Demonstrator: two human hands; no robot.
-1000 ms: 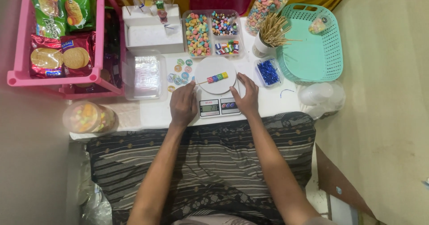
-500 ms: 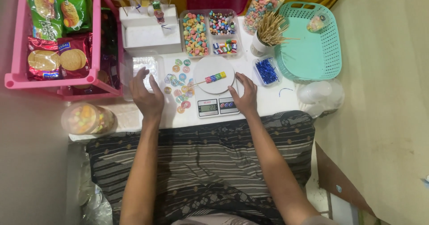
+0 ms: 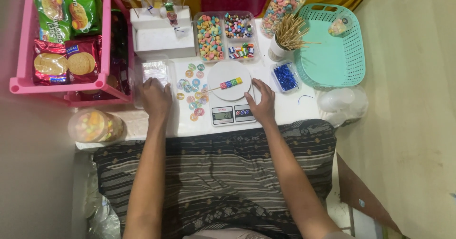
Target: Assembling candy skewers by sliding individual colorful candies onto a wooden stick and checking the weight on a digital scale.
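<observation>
I am resting my left hand (image 3: 156,98) flat, fingers loose and gripping nothing, on the edge of a clear plastic box (image 3: 151,75) left of centre in the frame, between the pink rack (image 3: 28,77) and the scatter of round stickers (image 3: 192,89) on the counter (image 3: 285,108). My right hand (image 3: 262,100) is lying just as slack against the right side of the small kitchen scale (image 3: 231,111), also holding nothing. On the scale's white round plate (image 3: 228,73) a skewer of coloured candy cubes (image 3: 231,83) is lying across the middle. I am judging that skewer to be very light but delicate: a thin stiff stick, with soft, maybe sticky cubes that could slide or dent, so I would be pinching the bare stick end toward the left rather than the sweets. The clear box looks thin and flexible, best taken by its rim.
</observation>
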